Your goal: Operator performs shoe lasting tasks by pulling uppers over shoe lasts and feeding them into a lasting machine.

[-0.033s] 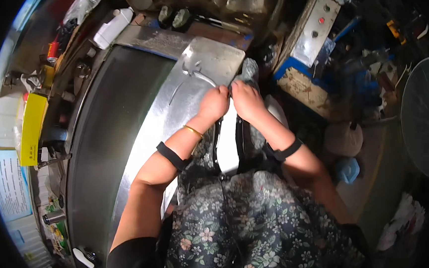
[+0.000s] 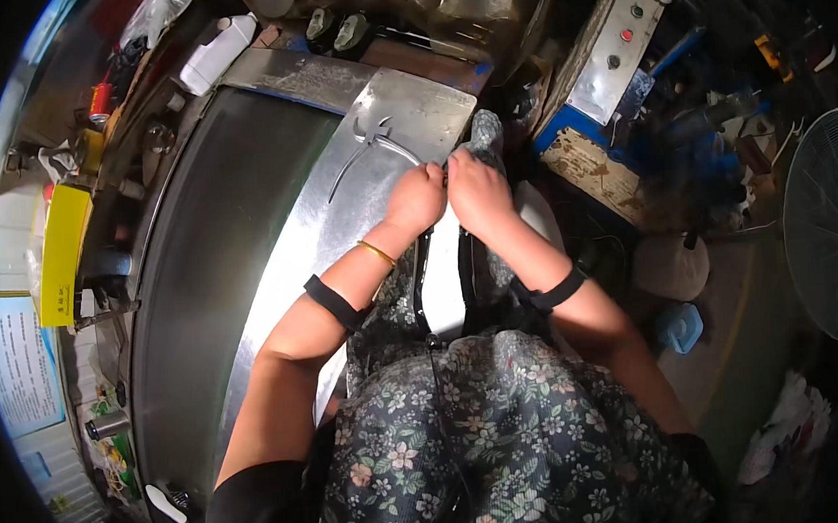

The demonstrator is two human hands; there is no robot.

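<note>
When looking from the left, find first a pale printed sheet, then a long yellow box leaning slightly. Lower down on that side, see a metal cylinder and, near the bottom, some white soles. Higher up, notice a white plastic jug, tilted. Next, pass over a broad dark surface, curved by the lens, and reach a silver metal plate with a curved metal tool lying on it, pronged end away from the body.

Just right of the tool, see the left hand, back of the hand up, fingers bent inward, with a gold bracelet near the wrist and a black band on the forearm. Between the forearms, find the white piece, long and dark-edged, over the lap and beyond a floral apron, far end running up to the hands. Meet the right hand just beside the left, fingers likewise bent at that far end. Cannot make out the fingertips, so cannot tell whether to call either grip clenched on the white piece or on something hidden there.

Further right, see a metal control panel with round buttons, a light-blue container below it and a large round fan guard near the edge.
</note>
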